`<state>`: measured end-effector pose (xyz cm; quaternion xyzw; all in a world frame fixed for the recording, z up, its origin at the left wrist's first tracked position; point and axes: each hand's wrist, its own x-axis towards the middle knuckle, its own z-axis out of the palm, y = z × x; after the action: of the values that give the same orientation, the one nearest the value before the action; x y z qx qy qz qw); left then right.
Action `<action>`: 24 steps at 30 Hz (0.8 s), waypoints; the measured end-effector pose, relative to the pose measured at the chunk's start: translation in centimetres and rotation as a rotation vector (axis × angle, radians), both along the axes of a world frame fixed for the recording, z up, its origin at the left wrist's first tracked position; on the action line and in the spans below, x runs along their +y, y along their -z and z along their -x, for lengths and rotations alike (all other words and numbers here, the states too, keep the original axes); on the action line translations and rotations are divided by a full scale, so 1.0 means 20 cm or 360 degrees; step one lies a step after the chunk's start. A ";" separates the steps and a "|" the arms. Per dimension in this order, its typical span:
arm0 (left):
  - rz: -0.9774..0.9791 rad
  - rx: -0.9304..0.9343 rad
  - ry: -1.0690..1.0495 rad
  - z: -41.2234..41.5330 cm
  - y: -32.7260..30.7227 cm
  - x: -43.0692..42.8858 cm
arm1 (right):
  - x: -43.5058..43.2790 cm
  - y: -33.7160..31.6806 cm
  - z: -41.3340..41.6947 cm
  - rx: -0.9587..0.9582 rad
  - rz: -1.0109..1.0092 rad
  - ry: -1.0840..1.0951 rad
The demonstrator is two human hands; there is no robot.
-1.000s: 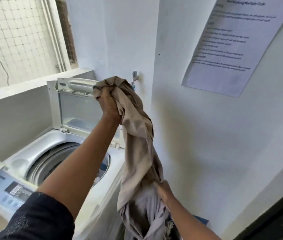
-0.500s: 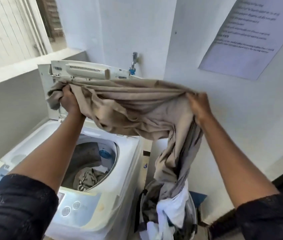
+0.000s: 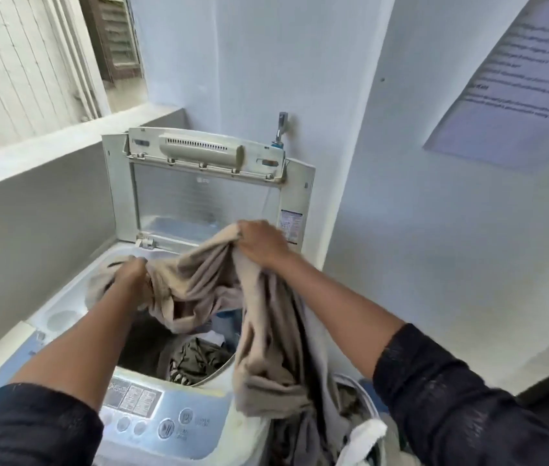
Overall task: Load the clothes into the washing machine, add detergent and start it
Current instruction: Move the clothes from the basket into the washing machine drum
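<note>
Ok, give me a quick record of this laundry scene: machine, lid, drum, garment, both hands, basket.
machine: top-loading washing machine, against the wall
lid: lid raised, upright at the back
drum: dark clothes inside
garment: beige garment held over the drum opening, its right part hanging down beside the machine
left hand: left hand grips the garment's left end
right hand: right hand grips it higher, near the lid
basket: laundry basket right of the machine, holding clothes
detergent: none in view
</note>
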<state>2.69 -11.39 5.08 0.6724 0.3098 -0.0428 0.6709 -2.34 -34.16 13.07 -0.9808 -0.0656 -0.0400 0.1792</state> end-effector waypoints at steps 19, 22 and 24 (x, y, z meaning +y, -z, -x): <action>-0.1641 -0.0144 0.1899 0.28 0.45 -0.68 | -0.42 0.73 0.33 0.0348 -0.0535 0.0060; -0.1928 -0.0426 0.2357 0.41 0.38 -0.87 | -0.58 0.83 0.42 0.0354 -0.0637 0.0452; -0.2160 -0.0623 0.2775 0.54 0.36 -1.01 | -0.66 0.93 0.49 0.0444 -0.0596 0.0607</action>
<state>-8.09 -31.67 -2.12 0.8810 -0.4184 -0.2136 -0.0564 -12.16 -47.44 -5.62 -0.9214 0.1535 0.0507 0.3534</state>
